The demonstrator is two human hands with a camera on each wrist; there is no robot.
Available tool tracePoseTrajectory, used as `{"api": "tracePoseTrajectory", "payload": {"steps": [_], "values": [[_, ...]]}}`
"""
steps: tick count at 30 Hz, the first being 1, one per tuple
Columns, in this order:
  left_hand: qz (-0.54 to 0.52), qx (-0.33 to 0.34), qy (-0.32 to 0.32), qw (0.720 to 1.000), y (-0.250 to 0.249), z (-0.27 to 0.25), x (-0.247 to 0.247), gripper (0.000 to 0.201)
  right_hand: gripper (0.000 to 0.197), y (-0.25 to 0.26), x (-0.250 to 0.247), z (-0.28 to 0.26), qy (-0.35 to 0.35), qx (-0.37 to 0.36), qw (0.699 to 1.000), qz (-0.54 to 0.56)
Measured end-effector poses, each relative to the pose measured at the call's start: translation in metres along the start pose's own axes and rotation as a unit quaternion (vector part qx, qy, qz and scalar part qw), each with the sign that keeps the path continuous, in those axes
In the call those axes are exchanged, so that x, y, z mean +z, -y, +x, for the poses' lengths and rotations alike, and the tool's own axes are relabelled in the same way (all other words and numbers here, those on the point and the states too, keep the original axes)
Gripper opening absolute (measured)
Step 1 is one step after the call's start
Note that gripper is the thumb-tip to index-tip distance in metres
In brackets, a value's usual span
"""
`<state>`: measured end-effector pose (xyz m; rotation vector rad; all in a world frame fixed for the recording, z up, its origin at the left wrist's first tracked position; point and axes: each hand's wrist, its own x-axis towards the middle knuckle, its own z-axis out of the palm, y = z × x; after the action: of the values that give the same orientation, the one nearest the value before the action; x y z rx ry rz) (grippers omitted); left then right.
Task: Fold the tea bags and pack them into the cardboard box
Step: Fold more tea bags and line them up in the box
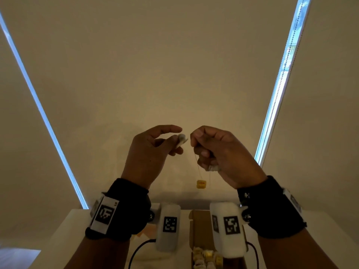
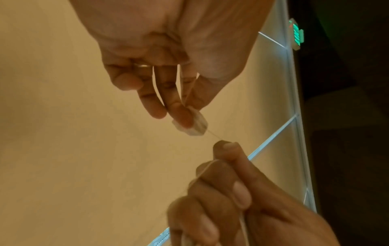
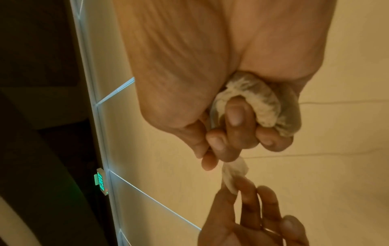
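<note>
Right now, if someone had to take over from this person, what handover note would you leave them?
Left hand: pinches a small folded tea bag between thumb and fingertips, raised above the table.
Right hand: pinches that bag's string at the fingertips and keeps more tea bags bunched in the palm; a yellow tag hangs on a string below.
Cardboard box: open on the table below the hands, several tea bags already inside.
Left: finish the bag in hand, put it in the box, then do those in the right palm.
</note>
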<state>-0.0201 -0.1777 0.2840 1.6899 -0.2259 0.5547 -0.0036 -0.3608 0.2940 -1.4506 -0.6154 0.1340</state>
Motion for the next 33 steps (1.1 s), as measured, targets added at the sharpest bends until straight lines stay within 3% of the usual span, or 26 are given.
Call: {"api": "tracePoseTrajectory", "payload": {"steps": [6,8,11,15,22,30,33], "values": [[0.047,0.017,0.144,0.988,0.002,-0.004,-0.002,0.042,0.031,0.008,-0.005,0.003,-0.017,0.008,0.998,0.062],[0.069,0.041,0.162,0.983,0.0,-0.005,0.001,0.04,0.031,0.009,-0.005,0.003,-0.02,0.019,0.997,0.078],[0.059,0.072,0.126,0.988,-0.004,-0.007,0.005,0.026,0.031,0.01,-0.004,0.002,-0.017,0.038,0.993,0.106],[-0.004,0.055,0.084,0.995,-0.002,-0.005,0.001,0.012,0.03,0.011,-0.005,0.001,-0.034,0.054,0.991,0.121],[0.061,0.073,0.049,0.994,-0.006,-0.006,0.004,0.016,0.03,0.013,-0.002,0.0,-0.047,0.056,0.991,0.117],[0.061,0.037,0.074,0.995,-0.008,-0.004,0.004,0.013,0.036,0.017,0.01,-0.006,-0.04,0.04,0.998,0.041],[0.079,0.037,0.039,0.995,-0.007,-0.002,0.008,0.012,0.035,0.017,0.011,-0.008,-0.038,0.04,0.998,0.027]]}}
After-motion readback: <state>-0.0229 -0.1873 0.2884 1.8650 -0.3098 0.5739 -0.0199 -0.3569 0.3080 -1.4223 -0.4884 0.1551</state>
